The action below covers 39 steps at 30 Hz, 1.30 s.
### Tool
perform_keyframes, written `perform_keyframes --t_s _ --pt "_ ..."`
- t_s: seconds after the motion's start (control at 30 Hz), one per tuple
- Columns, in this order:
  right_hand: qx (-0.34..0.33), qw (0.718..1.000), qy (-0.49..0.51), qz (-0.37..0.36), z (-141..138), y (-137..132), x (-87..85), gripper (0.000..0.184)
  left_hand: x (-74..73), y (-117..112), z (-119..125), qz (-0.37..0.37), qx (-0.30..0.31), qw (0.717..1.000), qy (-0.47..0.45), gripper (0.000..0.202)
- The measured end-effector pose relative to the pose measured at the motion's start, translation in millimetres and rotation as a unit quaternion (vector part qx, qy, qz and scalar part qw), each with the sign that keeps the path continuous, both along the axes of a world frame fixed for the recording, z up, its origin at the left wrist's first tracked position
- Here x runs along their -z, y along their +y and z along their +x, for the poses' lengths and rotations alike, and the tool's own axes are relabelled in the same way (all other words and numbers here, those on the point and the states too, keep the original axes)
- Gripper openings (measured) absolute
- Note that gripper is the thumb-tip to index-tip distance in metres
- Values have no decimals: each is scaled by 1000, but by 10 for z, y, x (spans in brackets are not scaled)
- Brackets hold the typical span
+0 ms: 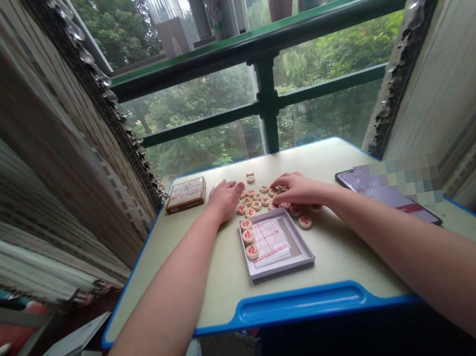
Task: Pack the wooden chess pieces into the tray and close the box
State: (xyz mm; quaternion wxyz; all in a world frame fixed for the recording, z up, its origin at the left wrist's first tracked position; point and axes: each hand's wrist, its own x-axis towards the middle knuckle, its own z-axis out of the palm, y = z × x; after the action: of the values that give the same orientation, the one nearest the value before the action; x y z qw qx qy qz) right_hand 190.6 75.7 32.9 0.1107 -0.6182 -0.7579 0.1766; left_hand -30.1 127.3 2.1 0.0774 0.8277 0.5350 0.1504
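Round wooden Chinese chess pieces (258,204) with red and dark characters lie in a loose cluster on the table. My left hand (223,200) rests at the cluster's left edge, fingers stretched toward the pieces and holding nothing I can see. Over the right part of the cluster arches my right hand (298,190), thumb and fingers apart; some pieces beneath it are partly hidden. Closer to me lies a shallow open box (303,239). Inside it, three red-marked pieces (248,237) line the left wall, beside a folded paper board (271,236) with red lines.
A closed box with a printed lid (185,193) lies at the table's back left. At the right is a phone (389,200). Two pieces (250,177) sit behind the cluster. The table (208,269) has a blue rim and stands against a window, with curtains either side.
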Motion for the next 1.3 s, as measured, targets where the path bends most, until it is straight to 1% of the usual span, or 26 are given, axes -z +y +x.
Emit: perform_keyframes --t_s 0.17,0.27,0.33,0.43,0.5,0.57,0.67,0.73,0.87,1.0,1.13,1.3 --pt "1 1000 -7 12 -11 -12 12 53 -14 -19 4 3 4 1000 6 66" --pt "-20 998 -8 61 -37 -52 14 54 -32 -37 6 17 12 1000 16 64" --pt "-62 990 1 124 -70 -99 4 48 -45 -50 7 27 23 999 23 61" --pt "-158 963 27 216 -151 -194 -29 27 -59 -66 6 37 36 998 32 55" --pt "-209 947 40 243 -217 -271 -53 18 -63 -72 5 39 40 998 34 53" --pt "-244 936 31 253 -283 -355 -73 18 -64 -74 5 42 42 998 33 51" --pt "-298 925 -6 236 -366 -476 -90 31 -59 -70 8 46 39 998 31 52" --pt "-317 923 -34 215 -414 -540 -97 34 -54 -66 10 42 37 998 30 54" --pt "-331 922 -74 184 -492 -608 -104 27 -48 -61 11 34 38 998 21 54" --pt "-333 924 -87 167 -529 -624 -98 23 -51 -64 8 28 38 999 10 55" --pt "-317 934 -73 147 -533 -620 -89 21 -49 -63 2 25 42 999 11 53" --pt "-318 939 -30 125 -531 -599 -61 19 -49 -60 -5 34 43 998 9 53"
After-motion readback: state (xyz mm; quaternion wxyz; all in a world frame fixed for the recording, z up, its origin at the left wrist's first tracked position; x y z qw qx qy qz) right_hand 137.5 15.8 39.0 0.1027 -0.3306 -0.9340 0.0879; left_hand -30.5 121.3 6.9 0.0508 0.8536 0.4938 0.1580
